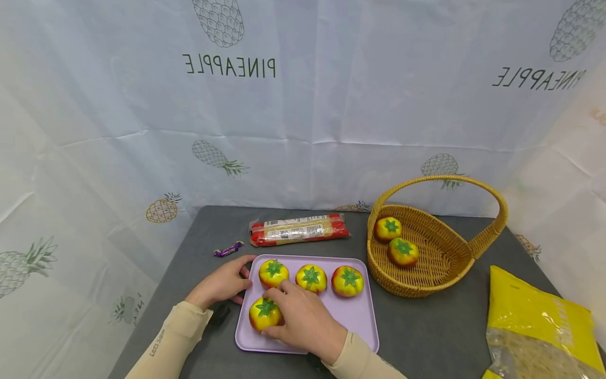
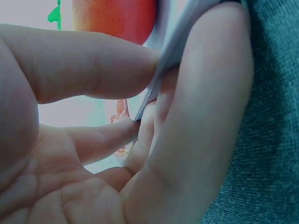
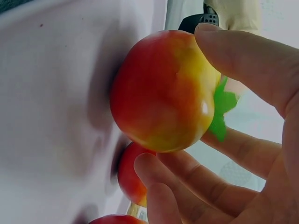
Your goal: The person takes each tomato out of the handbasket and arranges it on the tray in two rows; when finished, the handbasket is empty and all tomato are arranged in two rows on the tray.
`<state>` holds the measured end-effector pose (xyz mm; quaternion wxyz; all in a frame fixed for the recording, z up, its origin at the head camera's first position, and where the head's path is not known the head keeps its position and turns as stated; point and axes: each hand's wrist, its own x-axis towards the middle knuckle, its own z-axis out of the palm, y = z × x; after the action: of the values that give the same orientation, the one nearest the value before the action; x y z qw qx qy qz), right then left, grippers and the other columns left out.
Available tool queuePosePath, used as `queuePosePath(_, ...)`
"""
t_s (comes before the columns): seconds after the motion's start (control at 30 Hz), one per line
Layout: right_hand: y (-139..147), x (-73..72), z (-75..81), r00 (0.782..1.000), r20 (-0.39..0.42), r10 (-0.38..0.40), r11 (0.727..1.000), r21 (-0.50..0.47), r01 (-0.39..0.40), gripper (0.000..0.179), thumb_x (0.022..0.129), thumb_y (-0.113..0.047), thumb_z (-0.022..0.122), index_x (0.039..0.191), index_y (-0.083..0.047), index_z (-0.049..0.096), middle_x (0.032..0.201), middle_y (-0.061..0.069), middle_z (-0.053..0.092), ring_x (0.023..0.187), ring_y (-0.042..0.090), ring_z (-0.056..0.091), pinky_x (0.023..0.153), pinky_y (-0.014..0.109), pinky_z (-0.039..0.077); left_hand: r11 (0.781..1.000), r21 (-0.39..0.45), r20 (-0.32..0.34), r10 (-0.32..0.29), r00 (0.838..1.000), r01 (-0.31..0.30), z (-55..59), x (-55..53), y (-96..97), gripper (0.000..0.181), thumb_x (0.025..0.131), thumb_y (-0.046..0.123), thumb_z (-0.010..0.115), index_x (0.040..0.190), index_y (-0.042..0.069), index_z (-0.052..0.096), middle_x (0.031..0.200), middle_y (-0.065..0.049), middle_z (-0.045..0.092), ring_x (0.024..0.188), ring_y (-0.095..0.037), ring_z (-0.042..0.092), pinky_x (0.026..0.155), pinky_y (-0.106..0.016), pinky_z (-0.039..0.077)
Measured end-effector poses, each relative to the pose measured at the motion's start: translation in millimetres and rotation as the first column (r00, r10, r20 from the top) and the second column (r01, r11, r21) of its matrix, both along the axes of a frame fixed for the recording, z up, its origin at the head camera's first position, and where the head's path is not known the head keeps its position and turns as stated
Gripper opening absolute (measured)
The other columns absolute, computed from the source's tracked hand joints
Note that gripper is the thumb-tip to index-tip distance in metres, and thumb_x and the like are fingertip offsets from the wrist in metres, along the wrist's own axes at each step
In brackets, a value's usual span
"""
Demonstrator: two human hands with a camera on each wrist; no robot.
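A lilac tray [image 1: 341, 321] lies on the dark table, bearing several yellow-red toy tomatoes with green star-shaped leaves. My left hand [image 1: 224, 281] grips its left rim; in the left wrist view the thumb [image 2: 117, 65] lies on the upper side of the tray edge [image 2: 175, 46] and fingers reach underneath. My right hand [image 1: 305, 318] holds the front-left toy tomato [image 1: 262, 316] between thumb and fingers. In the right wrist view this tomato [image 3: 159, 93] is close over the tray surface. Behind it stand a back-left tomato [image 1: 273, 272], a middle one [image 1: 311, 278] and a right one [image 1: 347, 281].
A wicker basket [image 1: 445, 263] with a tall handle stands right of the tray, with two toy tomatoes [image 1: 403, 251] inside. Behind the tray lie a red-ended clear packet [image 1: 299, 230] and a purple wrapped candy [image 1: 229, 249]. A yellow bag [image 1: 544, 321] lies at front right.
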<state>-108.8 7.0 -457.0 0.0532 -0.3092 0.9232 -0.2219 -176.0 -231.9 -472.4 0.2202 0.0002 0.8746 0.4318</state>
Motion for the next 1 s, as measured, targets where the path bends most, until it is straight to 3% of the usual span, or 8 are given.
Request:
queuePosePath(0.5, 9, -2.6, 6.3, 0.998, 0.034, -0.047, 0.999, -0.011, 0.047, 0.062, 0.083, -0.052, 0.091, 0.136, -0.027, 0.070, 0.123, -0.004, 0.068, 0.099, 0.007, 0.063, 0.094, 0.035, 0.064, 1.000, -0.010, -0.007, -0.028, 1.000, 0.028, 4.0, -6.7, 8.0, 0.071, 0.094, 0.004, 0.073, 0.160, 0.011, 0.048, 0.112, -0.015, 0.060, 0.083, -0.026, 0.066, 0.063, -0.037, 0.067)
queuePosePath(0.77, 12, -2.5, 14.8, 0.999, 0.023, -0.033, 0.999, -0.033, 0.033, 0.063, 0.084, -0.054, 0.090, 0.137, -0.026, 0.071, 0.129, -0.004, 0.069, 0.104, 0.009, 0.065, 0.097, 0.036, 0.063, 1.000, 0.004, -0.019, -0.028, 0.999, 0.028, 1.1, -2.3, 2.9, 0.071, 0.094, 0.001, 0.072, 0.160, 0.009, 0.047, 0.111, -0.016, 0.059, 0.082, -0.025, 0.066, 0.062, -0.039, 0.067)
queuePosePath(1.0, 51, -8.3, 32.5, 0.997, -0.013, -0.077, 0.988, -0.135, 0.074, 0.055, 0.090, -0.046, 0.087, 0.136, -0.022, 0.071, 0.122, -0.001, 0.068, 0.096, 0.012, 0.065, 0.085, 0.029, 0.060, 1.000, -0.001, -0.019, -0.024, 1.000, 0.024, -1.5, 0.5, -1.7, 0.074, 0.093, 0.003, 0.073, 0.161, 0.009, 0.045, 0.112, -0.016, 0.059, 0.082, -0.024, 0.065, 0.061, -0.039, 0.067)
